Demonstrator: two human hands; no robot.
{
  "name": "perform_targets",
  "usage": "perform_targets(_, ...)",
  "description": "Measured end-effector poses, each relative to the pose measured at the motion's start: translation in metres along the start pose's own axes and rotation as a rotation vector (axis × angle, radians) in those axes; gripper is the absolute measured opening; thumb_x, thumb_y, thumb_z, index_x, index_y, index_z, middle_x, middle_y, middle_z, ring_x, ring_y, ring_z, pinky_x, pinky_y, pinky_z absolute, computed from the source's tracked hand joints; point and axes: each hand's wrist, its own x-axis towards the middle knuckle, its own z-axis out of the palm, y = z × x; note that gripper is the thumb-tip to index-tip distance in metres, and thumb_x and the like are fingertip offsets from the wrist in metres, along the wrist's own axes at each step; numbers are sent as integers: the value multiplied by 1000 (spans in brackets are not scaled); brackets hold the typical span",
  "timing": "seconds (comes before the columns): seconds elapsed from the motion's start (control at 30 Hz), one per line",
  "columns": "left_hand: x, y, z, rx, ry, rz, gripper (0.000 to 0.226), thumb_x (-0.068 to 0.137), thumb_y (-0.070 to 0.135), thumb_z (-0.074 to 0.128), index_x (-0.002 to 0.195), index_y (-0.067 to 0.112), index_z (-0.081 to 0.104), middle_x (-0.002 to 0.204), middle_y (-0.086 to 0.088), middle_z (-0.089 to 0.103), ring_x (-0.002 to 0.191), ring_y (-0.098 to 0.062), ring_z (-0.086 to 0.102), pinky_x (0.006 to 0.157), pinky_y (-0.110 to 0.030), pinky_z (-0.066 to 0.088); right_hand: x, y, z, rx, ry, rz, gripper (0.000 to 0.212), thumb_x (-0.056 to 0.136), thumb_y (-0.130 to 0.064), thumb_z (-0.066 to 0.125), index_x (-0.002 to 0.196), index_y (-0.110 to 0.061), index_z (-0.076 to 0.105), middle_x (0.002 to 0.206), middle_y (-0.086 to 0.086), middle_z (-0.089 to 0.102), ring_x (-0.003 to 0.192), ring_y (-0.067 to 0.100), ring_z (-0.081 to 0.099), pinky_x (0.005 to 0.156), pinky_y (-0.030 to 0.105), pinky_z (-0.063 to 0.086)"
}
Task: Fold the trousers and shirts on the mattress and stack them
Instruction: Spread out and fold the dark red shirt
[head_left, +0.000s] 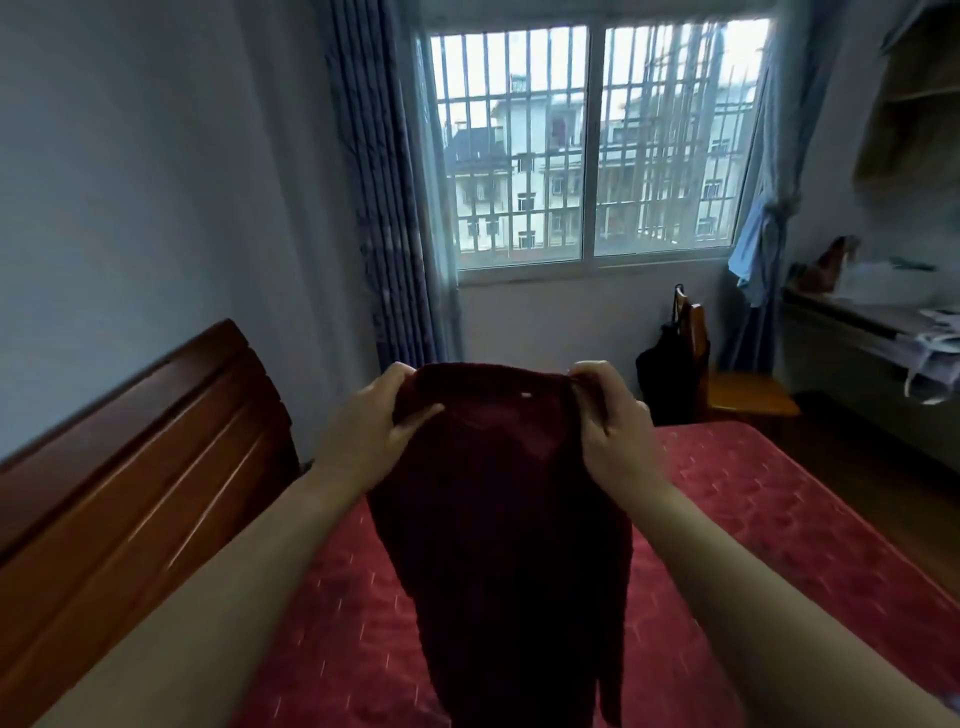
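Observation:
A dark maroon garment (501, 519) hangs in the air above the red mattress (753, 514), its lower part running out of the bottom of the view. My left hand (371, 426) grips its top left corner. My right hand (610, 415) pinches the top right corner. Both arms are stretched forward, holding the top edge level at about chest height. A small white tag shows near the top edge. I cannot tell whether the garment is a shirt or trousers. No other clothes are visible on the mattress.
A dark wooden headboard (135, 467) runs along the left. A barred window (597, 145) with blue curtains faces me. A wooden chair (727, 384) stands beyond the mattress's far right corner, and a cluttered desk (878, 332) lines the right wall.

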Motion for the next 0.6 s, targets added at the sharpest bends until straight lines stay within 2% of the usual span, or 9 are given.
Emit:
perform_targets(0.1,-18,2,2,31,30,-105,20,86,42,58,88,23,52,74,13,54,67,-4,54,57,-15,36,-13,-3,5,-206,10,11,17,96,-16,48,111,-11,56,85,7,68,76,30,65,63,37,49)
perform_targets(0.17,-29,4,9,66,84,-129,22,88,42,56,88,20,54,70,18,48,64,3,48,55,-13,33,-17,-5,6,-346,116,3,22,96,-22,49,114,-12,55,87,10,70,76,35,66,60,35,46)
perform_targets(0.23,-36,9,16,56,150,-171,19,90,43,52,87,25,51,70,22,45,64,10,45,54,-8,30,-20,-9,4,-420,218,2,22,96,-29,49,107,-13,59,78,6,68,68,31,65,55,31,42)
perform_targets(0.27,-40,11,20,50,167,-191,15,91,42,51,87,28,48,71,23,44,65,11,44,53,-8,30,-23,-10,4,-411,210,51,23,95,-33,48,102,-15,61,74,3,67,65,27,64,53,33,43)
perform_targets(0.33,-47,9,27,15,154,-220,11,94,36,49,86,29,47,73,22,46,65,8,45,54,-7,35,-32,-8,3,-321,102,202,24,94,-37,50,92,-18,64,67,-3,64,60,18,61,53,37,46)
perform_targets(0.4,-52,4,32,-10,105,-228,11,96,31,47,85,29,48,75,19,48,65,5,47,55,-6,35,-37,-3,-3,-185,25,300,17,92,-33,56,88,-20,66,65,-5,65,57,12,62,55,37,51)
perform_targets(0.5,-44,4,32,25,137,-164,12,96,31,45,86,26,49,69,19,46,59,4,45,50,-10,28,-31,-3,-14,-107,71,212,9,93,-25,56,91,-21,64,72,-7,67,64,6,64,59,29,53)
perform_targets(0.6,-31,5,32,122,116,-86,20,95,36,45,92,19,54,76,11,53,63,-4,47,52,-22,31,-29,0,-22,-278,0,118,13,95,-26,51,97,-15,58,72,0,65,63,17,63,56,37,49)
